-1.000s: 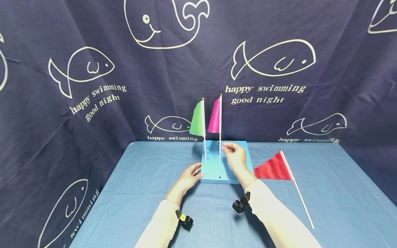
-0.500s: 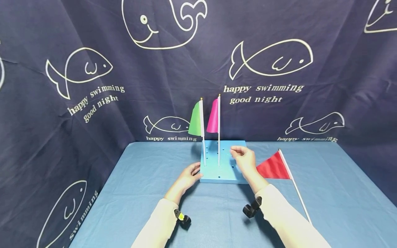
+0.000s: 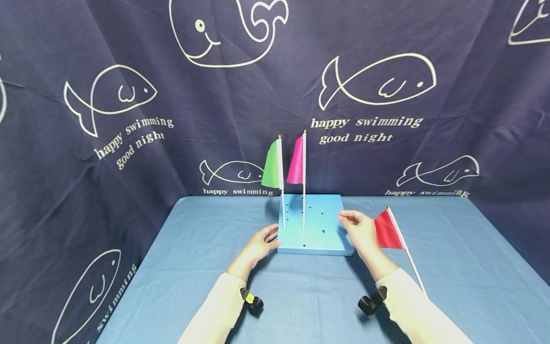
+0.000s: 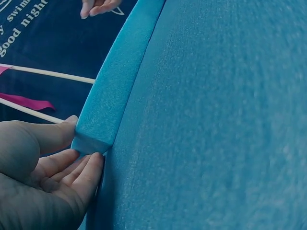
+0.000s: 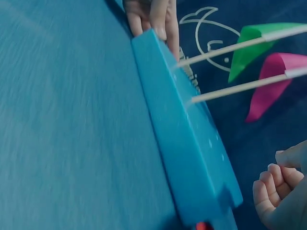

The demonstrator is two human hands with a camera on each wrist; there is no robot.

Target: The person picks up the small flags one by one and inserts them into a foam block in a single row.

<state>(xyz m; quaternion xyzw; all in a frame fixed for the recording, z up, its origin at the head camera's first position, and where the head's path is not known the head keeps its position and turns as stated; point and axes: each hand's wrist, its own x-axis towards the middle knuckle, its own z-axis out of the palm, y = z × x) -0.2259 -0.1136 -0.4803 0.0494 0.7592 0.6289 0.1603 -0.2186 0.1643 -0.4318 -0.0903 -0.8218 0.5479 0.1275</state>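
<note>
the left hand (image 3: 259, 242) holds the left edge of the blue board (image 3: 333, 241) close to its near corner. in the left wrist view the thumb (image 4: 60, 136) rests on the top edge while the fingers (image 4: 87, 176) touch the side below, so the grip is narrow, only about the thickness of the board. the board lies flat towards the far side of the table (image 3: 197, 229).

the right hand (image 3: 362, 232) is raised at the right edge of the board, apart from it. its fingers are loosely bent, with the thumb tip near the fingertips; the gap is small and nothing is held in it.

the green flag (image 3: 271, 167) and the pink flag (image 3: 296, 165) stand in the left part of the board, green on the left and pink to its right. both cloths hang to the left of their poles, well above the board. several small holes (image 3: 323, 231) show around them.

the red flag (image 3: 386, 231) lies on the table to the right of the board. the right hand hides part of its cloth, and the sleeve (image 3: 423, 313) covers the near end of its pole. behind everything hangs a dark blue curtain (image 3: 240, 105) with white fish drawings and lettering.
</note>
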